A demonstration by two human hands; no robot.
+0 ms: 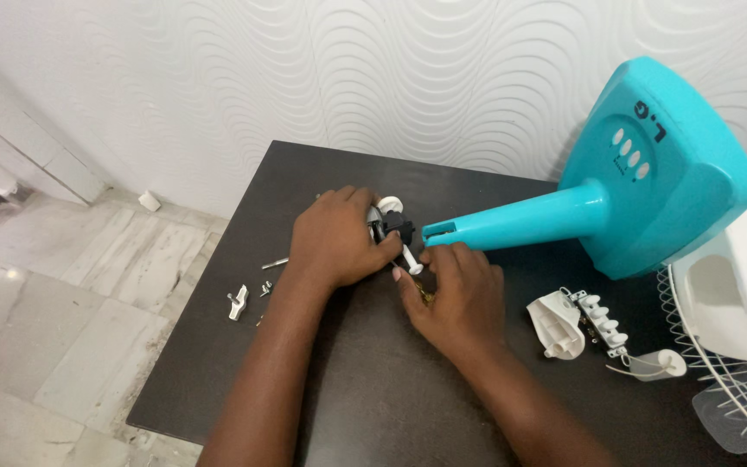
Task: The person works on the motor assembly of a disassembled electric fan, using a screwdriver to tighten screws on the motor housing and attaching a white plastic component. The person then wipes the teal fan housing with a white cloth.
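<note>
My left hand rests on the dark table and grips a small black and metal part with a white knob at its top. My right hand sits just beside it, its fingertips pinched on a thin white pin that sticks out of that part. The open end of a turquoise fan stand's neck lies right next to both hands, pointing at them. The stand's wide base is tipped up on its side at the right.
Loose screws and a metal wing nut lie left of my left arm. A white plastic cover, a white switch block and a small cup-shaped piece lie at right. A white wire fan guard overhangs the right edge. Tiled floor lies beyond the table's left edge.
</note>
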